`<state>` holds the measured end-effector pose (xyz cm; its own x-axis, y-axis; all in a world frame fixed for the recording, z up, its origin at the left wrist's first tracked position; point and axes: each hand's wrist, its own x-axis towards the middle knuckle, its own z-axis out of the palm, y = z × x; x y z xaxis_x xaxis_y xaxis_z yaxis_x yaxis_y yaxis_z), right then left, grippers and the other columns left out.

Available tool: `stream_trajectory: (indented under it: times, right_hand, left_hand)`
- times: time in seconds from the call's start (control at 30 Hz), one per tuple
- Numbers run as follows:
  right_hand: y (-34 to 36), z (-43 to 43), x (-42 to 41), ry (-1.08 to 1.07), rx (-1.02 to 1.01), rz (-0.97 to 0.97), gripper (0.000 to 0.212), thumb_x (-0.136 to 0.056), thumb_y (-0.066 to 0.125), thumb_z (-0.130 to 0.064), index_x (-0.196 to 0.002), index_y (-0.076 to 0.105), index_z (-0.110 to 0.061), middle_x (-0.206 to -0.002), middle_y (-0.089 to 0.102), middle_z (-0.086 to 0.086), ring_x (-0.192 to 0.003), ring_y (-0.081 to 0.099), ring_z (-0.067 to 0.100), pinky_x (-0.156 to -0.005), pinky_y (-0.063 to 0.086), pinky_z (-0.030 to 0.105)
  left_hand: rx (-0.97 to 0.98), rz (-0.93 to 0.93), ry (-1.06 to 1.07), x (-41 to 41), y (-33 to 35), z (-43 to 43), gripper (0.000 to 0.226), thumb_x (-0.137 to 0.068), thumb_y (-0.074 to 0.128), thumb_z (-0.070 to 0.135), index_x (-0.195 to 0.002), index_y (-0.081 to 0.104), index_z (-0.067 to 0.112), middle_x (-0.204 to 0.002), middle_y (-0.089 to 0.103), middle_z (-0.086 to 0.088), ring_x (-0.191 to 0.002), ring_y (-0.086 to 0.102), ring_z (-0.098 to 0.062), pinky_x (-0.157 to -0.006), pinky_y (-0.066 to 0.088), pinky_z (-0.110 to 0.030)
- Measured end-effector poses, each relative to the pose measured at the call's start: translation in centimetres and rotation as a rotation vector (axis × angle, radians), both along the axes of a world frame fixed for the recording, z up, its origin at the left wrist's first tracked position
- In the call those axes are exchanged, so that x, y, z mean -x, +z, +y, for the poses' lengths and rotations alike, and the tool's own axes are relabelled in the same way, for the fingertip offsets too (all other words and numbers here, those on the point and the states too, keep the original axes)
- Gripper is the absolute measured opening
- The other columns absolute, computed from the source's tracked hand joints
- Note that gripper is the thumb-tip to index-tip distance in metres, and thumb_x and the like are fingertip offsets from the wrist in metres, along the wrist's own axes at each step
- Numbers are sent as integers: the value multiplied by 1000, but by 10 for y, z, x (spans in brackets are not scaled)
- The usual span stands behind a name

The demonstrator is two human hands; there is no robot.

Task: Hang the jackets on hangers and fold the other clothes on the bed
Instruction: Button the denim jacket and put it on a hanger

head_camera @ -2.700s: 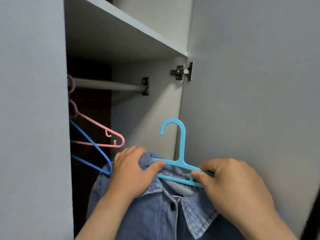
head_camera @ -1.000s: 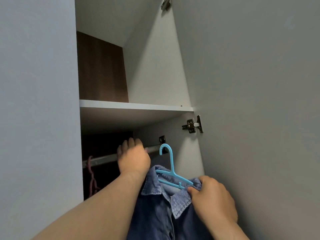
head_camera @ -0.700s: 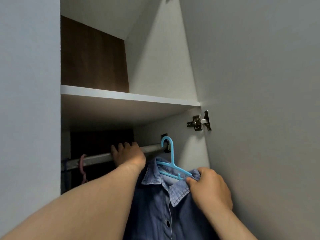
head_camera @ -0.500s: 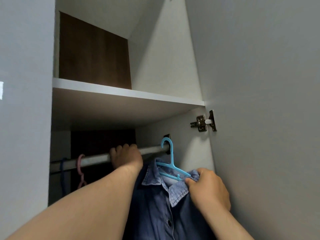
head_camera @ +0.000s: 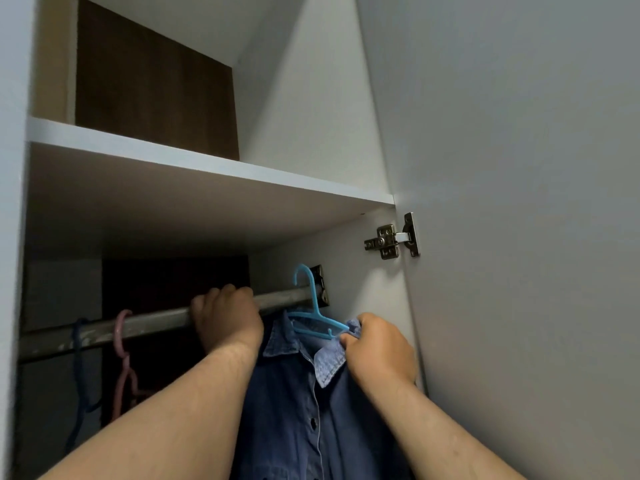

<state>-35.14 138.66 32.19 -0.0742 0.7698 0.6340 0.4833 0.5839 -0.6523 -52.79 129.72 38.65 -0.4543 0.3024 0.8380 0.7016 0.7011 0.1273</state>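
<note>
Jacket [head_camera: 294, 410]: blue denim, button front, collar uppermost, mounted on a light-blue hanger [head_camera: 313, 308] inside the wardrobe. It is at the right end of the rail [head_camera: 152, 320], below the shelf [head_camera: 207, 166]. The hanger arms sit inside the collar. The stem rises in front of the rail, and the hook stands above the rail line, just beside the bracket [head_camera: 322, 284] that fixes the rail to the right wall. Whether the hook bears on the rail cannot be told from this view. Left hand [head_camera: 227, 322]: back toward the camera, fingers curled over the top of the rail and gripping it, just left of the collar. Its forearm crosses in front of the left part of the jacket as viewed. Right hand [head_camera: 379, 348]: fingers and thumb closed in a pinch on the right collar point together with the end of the right hanger arm. This hand is close to the inner edge of the open door [head_camera: 519, 202]. The jacket body hangs straight down between the two forearms and runs out of the bottom of the view. Two further hangers hang on the rail, well apart from the jacket toward the left: a pink hanger [head_camera: 121, 341] and, just left of it, a dark-blue hanger [head_camera: 79, 358]. A metal hinge [head_camera: 391, 240] joins the door to the right wall, just below the shelf edge. Above the shelf, a brown back panel [head_camera: 152, 84] closes the upper compartment.
</note>
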Motion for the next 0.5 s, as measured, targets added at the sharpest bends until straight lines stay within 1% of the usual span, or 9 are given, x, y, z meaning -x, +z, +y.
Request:
stream_trajectory:
  times: [0.03, 0.1, 0.13, 0.2, 0.27, 0.33, 0.43, 0.5]
  right_hand:
    - [4, 1, 3, 6, -10, -6, 22, -91, 61, -43, -109, 62, -32, -103, 68, -4, -80, 53, 21, -65, 38, 28]
    - [10, 2, 10, 13, -26, -28, 25, -92, 59, -39, -116, 62, -32, -109, 68, -3, -93, 61, 23, -68, 39, 27]
    - [12, 4, 13, 17, -31, -37, 26, -93, 59, -37, -118, 63, -32, -113, 68, -3, -99, 63, 24, -70, 39, 27]
    - [13, 8, 18, 31, -27, -53, 27, -93, 58, -32, -120, 63, -30, -118, 67, -4, -105, 63, 24, -72, 40, 27]
    - [11, 14, 19, 51, -12, -81, 28, -93, 59, -30, -120, 64, -27, -120, 67, -3, -105, 64, 23, -75, 42, 25]
    - [7, 20, 18, 52, 8, -101, 28, -92, 61, -31, -119, 66, -26, -118, 69, -2, -104, 65, 22, -76, 43, 24]
    - [-1, 26, 15, 22, 4, -111, 23, -91, 64, -32, -112, 67, -24, -112, 69, -3, -99, 65, 21, -70, 37, 24]
    - [-4, 28, 15, 16, -17, -113, 22, -91, 64, -33, -111, 67, -24, -111, 69, -3, -99, 64, 20, -69, 36, 23]
  left_hand:
    - [-3, 2, 3, 0, 0, 0, 28, -93, 45, 19, -107, 66, 30, -110, 63, 2, -106, 53, -20, -90, 31, -35]
    - [2, -2, 6, 1, 1, 0, 28, -93, 45, 19, -108, 66, 30, -110, 63, 3, -106, 54, -20, -90, 32, -35]
    - [4, 0, 7, 1, 2, -1, 28, -93, 46, 19, -108, 66, 30, -110, 63, 3, -106, 54, -20, -89, 32, -35]
    - [6, 2, 9, -1, 1, -1, 26, -94, 46, 20, -107, 66, 30, -110, 63, 2, -106, 54, -20, -89, 32, -35]
    - [8, 6, 8, -1, 0, -1, 26, -94, 45, 20, -106, 66, 30, -109, 64, 2, -106, 54, -20, -89, 32, -35]
    - [11, 12, 6, 0, -1, 0, 25, -95, 45, 21, -105, 66, 30, -108, 64, 2, -106, 54, -20, -90, 32, -35]
    - [9, 23, 13, 2, 0, 1, 23, -96, 46, 23, -104, 66, 29, -107, 64, 2, -105, 54, -20, -90, 33, -36]
    - [12, 29, 24, 2, -1, 1, 23, -96, 46, 23, -104, 67, 30, -106, 64, 2, -105, 54, -20, -89, 33, -36]
